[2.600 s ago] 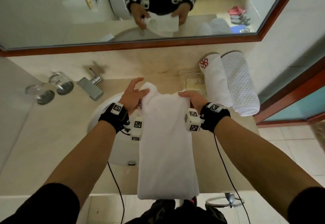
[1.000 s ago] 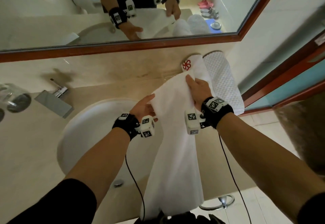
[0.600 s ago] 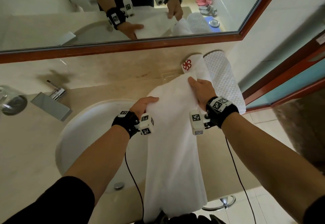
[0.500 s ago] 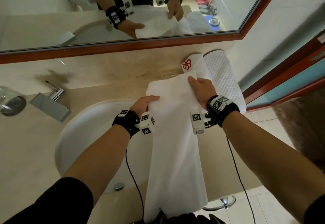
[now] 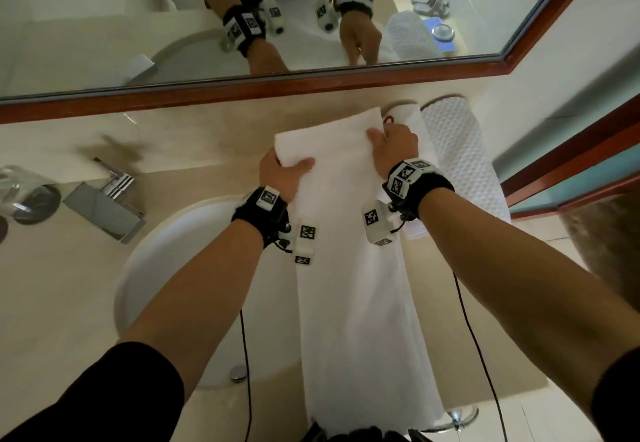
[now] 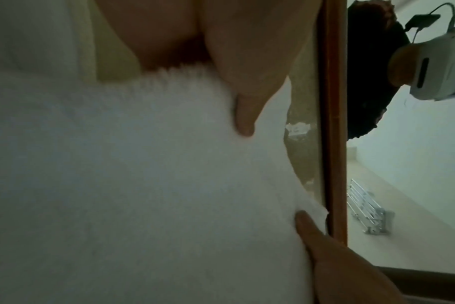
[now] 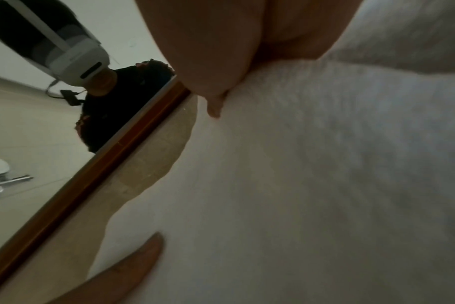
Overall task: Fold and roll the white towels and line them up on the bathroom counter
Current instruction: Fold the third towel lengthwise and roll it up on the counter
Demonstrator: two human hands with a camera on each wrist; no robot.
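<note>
A long white towel lies lengthwise on the beige counter, its far end near the mirror wall and its near end hanging over the front edge. My left hand grips its left edge near the far end, thumb on top. My right hand pinches the far right corner. Both wrist views are filled by the towel, with a thumb pressed into it. A rolled towel with a red logo lies to the right, partly hidden by the towel and my right hand. Beside it is a waffle-textured roll.
The white sink basin sits left of the towel, with a chrome faucet and glass tumblers further left. A wood-framed mirror runs along the back wall. A chrome ring hangs below the counter's front edge.
Both hands have carried the towel's far end up toward the mirror wall. That end now spreads flatter and covers part of the logo roll.
</note>
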